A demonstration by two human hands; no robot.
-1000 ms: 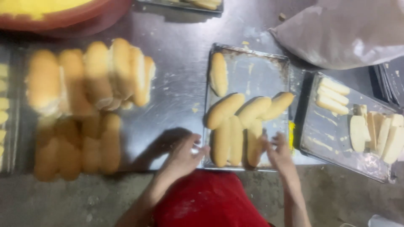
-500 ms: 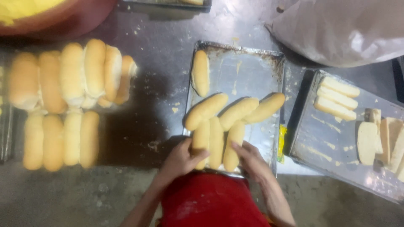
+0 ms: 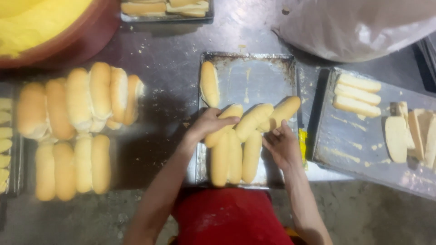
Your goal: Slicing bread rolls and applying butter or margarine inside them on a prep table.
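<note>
A metal baking tray [image 3: 263,75] lies in front of me with several long bread rolls on it. My left hand [image 3: 208,124] grips the leftmost slanted roll [image 3: 223,124] on the tray. My right hand [image 3: 282,145] is spread with fingers apart, its fingertips touching the rightmost slanted roll [image 3: 284,111]. Three rolls [image 3: 234,156] lie side by side below the slanted ones. One single roll [image 3: 209,84] sits apart at the tray's far left corner.
Two rows of joined rolls [image 3: 72,131] lie on the dark worktop to the left. A second tray [image 3: 359,136] with cut bread slices is at the right. A white plastic bag [image 3: 359,25] is at the back right, an orange-rimmed bowl [image 3: 50,34] at the back left.
Both hands have moved up from the tray's near edge onto the slanted rolls. The view has shifted, so the tray sits more to the centre.
</note>
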